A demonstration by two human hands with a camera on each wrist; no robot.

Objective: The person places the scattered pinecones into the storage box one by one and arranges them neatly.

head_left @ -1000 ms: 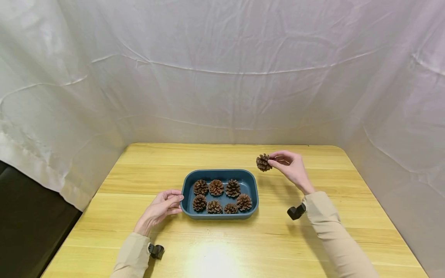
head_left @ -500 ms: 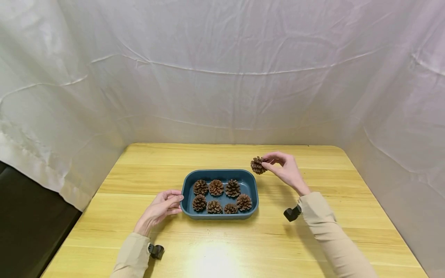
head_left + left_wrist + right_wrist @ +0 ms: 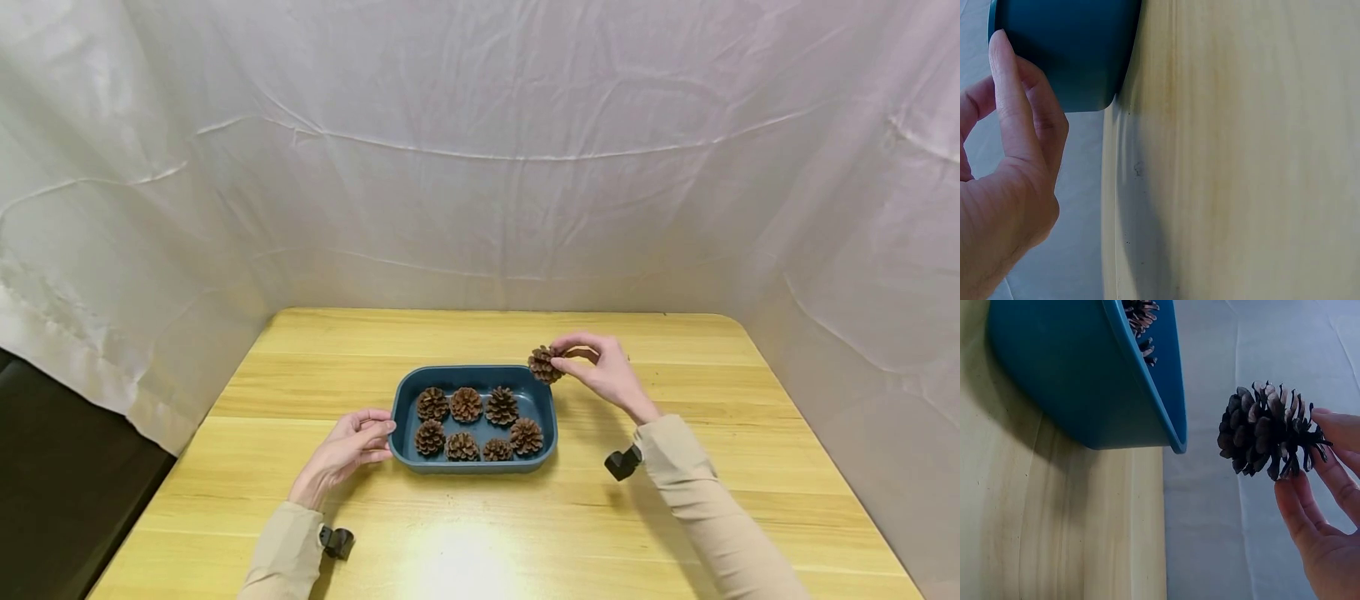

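Note:
My right hand (image 3: 607,371) pinches a brown pine cone (image 3: 545,365) between thumb and fingertips, over the far right corner of a blue rectangular bin (image 3: 472,467). In the right wrist view the held pine cone (image 3: 1260,431) points its closed scales toward the bin (image 3: 1085,375), with a gap between them. My left hand (image 3: 351,446) holds the bin's left end, thumb at the rim. In the left wrist view its thumb (image 3: 1013,106) reaches the rim while another finger lies against the outer wall. Several pine cones (image 3: 467,405) sit in two rows inside the bin.
The bin stands on a light wooden table (image 3: 300,375). White curtain cloth (image 3: 480,208) hangs behind and along both sides. A black surface (image 3: 60,475) shows at the far left. Both wrists carry small black cameras (image 3: 623,463).
My right hand has moved left and slightly nearer with the pine cone, from beside the bin to over its far right corner. The left hand and the bin have stayed still.

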